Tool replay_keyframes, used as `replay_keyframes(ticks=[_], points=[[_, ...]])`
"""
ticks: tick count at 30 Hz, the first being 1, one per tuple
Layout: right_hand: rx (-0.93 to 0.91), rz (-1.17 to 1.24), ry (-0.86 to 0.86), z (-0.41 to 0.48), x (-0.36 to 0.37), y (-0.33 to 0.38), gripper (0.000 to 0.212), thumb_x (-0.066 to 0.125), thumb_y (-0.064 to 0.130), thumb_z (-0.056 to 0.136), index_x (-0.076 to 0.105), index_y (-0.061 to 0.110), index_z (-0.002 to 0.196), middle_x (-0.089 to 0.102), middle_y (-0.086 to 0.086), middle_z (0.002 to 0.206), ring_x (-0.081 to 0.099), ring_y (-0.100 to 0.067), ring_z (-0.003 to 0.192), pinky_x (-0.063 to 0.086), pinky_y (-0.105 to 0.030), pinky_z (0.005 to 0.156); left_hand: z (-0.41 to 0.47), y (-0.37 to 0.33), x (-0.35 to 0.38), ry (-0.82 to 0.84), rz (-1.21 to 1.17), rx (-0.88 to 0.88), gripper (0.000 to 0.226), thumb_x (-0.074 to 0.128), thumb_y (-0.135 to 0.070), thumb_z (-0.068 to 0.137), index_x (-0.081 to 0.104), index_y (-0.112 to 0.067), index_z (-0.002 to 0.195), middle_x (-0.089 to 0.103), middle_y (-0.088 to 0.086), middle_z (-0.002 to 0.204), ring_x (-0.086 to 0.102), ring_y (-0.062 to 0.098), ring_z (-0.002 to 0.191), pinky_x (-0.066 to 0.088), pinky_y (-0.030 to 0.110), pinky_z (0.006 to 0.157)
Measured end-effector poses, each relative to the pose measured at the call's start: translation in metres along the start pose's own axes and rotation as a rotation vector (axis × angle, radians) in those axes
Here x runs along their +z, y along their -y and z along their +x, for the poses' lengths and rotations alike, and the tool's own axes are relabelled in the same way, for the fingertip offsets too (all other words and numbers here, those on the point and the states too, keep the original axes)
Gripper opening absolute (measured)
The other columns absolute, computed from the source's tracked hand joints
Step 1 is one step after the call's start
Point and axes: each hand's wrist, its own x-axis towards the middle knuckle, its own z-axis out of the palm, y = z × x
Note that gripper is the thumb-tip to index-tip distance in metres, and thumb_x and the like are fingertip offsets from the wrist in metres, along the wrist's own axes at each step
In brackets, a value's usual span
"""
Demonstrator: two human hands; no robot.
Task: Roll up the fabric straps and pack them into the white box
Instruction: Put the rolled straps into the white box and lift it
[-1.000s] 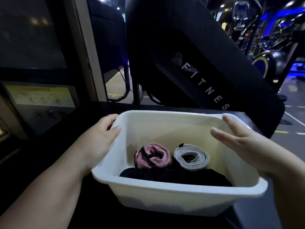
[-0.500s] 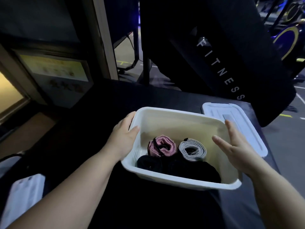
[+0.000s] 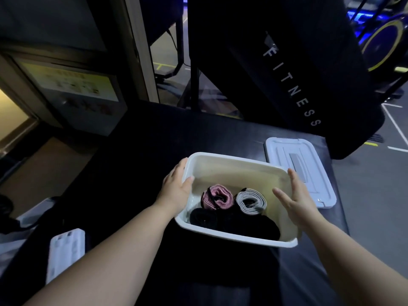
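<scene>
The white box (image 3: 231,237) sits on a black padded surface (image 3: 154,146). Inside it lie a rolled pink strap (image 3: 217,196), a rolled grey strap (image 3: 251,202) and dark rolled straps (image 3: 234,224) along the near side. My left hand (image 3: 176,188) holds the box's left wall, fingers outside and thumb over the rim. My right hand (image 3: 295,199) is at the right wall with straight fingers along the rim and the thumb spread over the inside. It holds nothing.
The box's white lid (image 3: 302,171) lies flat just behind and right of the box. A white ribbed object (image 3: 66,252) lies at the lower left. A big black pad marked FITNESS (image 3: 287,74) leans over the far edge.
The box has moved away from me and lower, down onto the black surface, with both hands staying at its sides. The lid has come into view.
</scene>
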Motion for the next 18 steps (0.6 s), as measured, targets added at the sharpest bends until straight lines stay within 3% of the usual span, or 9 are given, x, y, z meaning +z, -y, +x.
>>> replay_keyframes(ticks=[14, 18], points=[[0.046, 0.000, -0.020, 0.009, 0.002, -0.003, 0.074, 0.060, 0.027, 0.094, 0.018, 0.020, 0.154, 0.022, 0.001, 0.160, 0.022, -0.016, 0.146, 0.019, -0.026, 0.111, 0.001, -0.005, -0.005, 0.053, -0.029, -0.024, 0.054, 0.043, -0.024, 0.101, 0.023, -0.030, 0.151, 0.027, -0.004, 0.156, 0.026, 0.018, 0.141, 0.020, 0.029, 0.112], [0.043, 0.007, 0.001, 0.008, -0.003, -0.004, 0.074, 0.059, 0.031, 0.094, 0.016, 0.021, 0.154, 0.022, 0.001, 0.160, 0.024, -0.016, 0.145, 0.020, -0.030, 0.113, 0.002, -0.010, -0.002, 0.027, 0.008, -0.061, 0.051, 0.041, -0.026, 0.101, 0.026, -0.032, 0.149, 0.030, -0.002, 0.154, 0.028, 0.020, 0.141, 0.022, 0.034, 0.115]])
